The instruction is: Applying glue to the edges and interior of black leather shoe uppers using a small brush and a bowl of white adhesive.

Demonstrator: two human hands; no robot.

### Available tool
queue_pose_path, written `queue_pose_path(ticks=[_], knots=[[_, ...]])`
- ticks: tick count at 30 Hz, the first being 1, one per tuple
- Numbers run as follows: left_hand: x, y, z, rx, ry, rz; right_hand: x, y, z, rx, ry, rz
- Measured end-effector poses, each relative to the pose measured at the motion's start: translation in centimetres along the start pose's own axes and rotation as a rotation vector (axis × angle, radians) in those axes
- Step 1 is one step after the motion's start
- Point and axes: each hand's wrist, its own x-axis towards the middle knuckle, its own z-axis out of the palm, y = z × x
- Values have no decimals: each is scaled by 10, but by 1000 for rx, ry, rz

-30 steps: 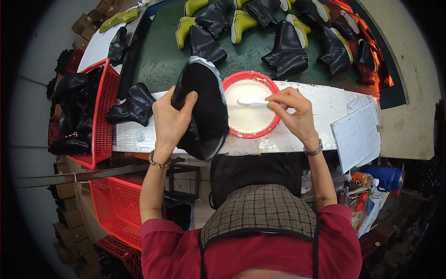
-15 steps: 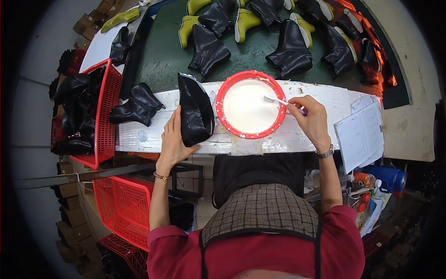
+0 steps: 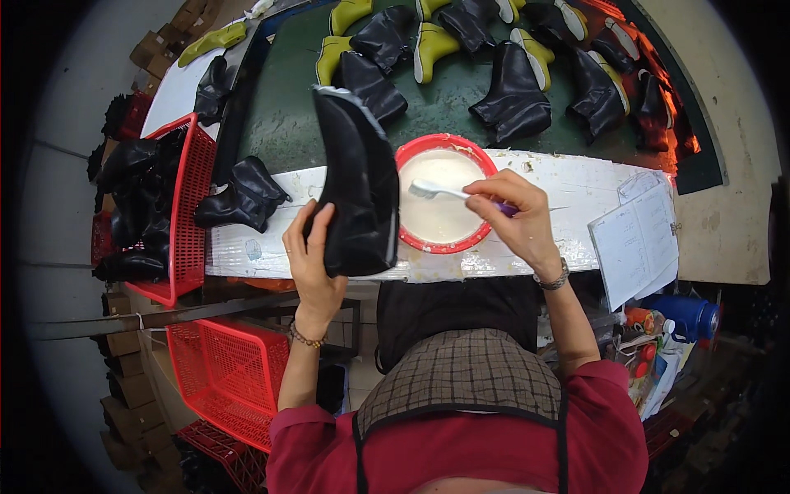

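My left hand [image 3: 316, 262] grips a black leather boot upper [image 3: 355, 185] by its lower end, thumb and fingers round it. The upper stands raised over the white board, its whitish edge turned up and to the right. Pinched in my right hand [image 3: 524, 224] is a toothbrush [image 3: 448, 193] with a white neck and purple handle. Its bristles are over the white creamy liquid [image 3: 440, 222] in a red bowl [image 3: 462, 244]; whether they touch the surface is hard to tell. The upper hides the bowl's left rim.
Black uppers and yellow-green boot lasts [image 3: 434, 51] lie on the green belt [image 3: 280, 107] beyond the white board [image 3: 543, 257]. At left, a red basket [image 3: 188, 206] holds black uppers, and a loose upper [image 3: 247, 196] lies beside it. An open notebook [image 3: 634, 235] rests at right.
My left hand has lifted the boot upper and brought it right, toward the bowl. The toothbrush has moved left across the bowl with my right hand.
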Motion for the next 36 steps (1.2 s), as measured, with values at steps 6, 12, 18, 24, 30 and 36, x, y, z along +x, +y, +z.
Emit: queue_pose_path(ticks=[6, 12, 18, 24, 30, 36], knots=[[12, 19, 2, -193, 9, 54, 33, 14, -8, -80, 140, -143], [65, -7, 30, -166, 18, 117, 91, 23, -19, -94, 239, -244], [138, -30, 77, -192, 65, 58, 110, 45, -21, -139, 139, -210], [154, -45, 77, -347, -28, 64, 158, 55, -42, -157, 187, -133], [121, -36, 70, -356, 61, 170, 161, 48, -48, -154, 267, -216], [99, 9, 51, -257, 322, 127, 66, 6, -25, -112, 191, -225]])
